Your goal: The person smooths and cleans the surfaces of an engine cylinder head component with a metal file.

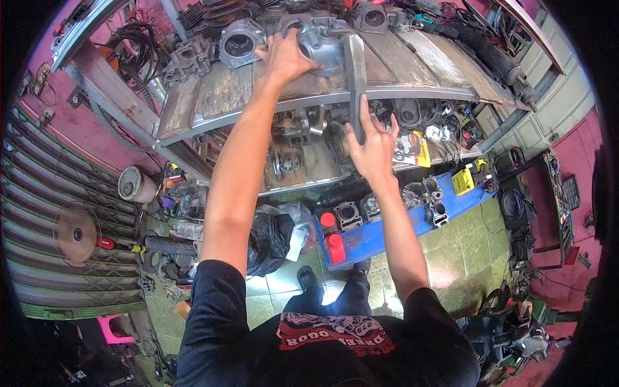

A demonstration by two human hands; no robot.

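My left hand (284, 59) reaches onto the upper shelf, its thumb and fingers spread around the near-left side of a grey metal engine casing (327, 46). To its left, close to my outer fingers, stands another casing with a round bore (240, 44). My right hand (374, 145) is lower, in front of the shelf edge, with fingers stretched out and apart. Its thumb and index finger lie against a long grey bar (356, 80) that crosses the shelf edge. Whether the bar is fixed to the shelf, I cannot tell.
More engine parts (189, 61) line the plank shelf (225, 90). The lower shelf bears metal parts and a yellow packet (422, 149). Below, a blue bench (416, 222) carries cylinder blocks (348, 216) and a red bottle (335, 248). A fan (77, 232) stands at left.
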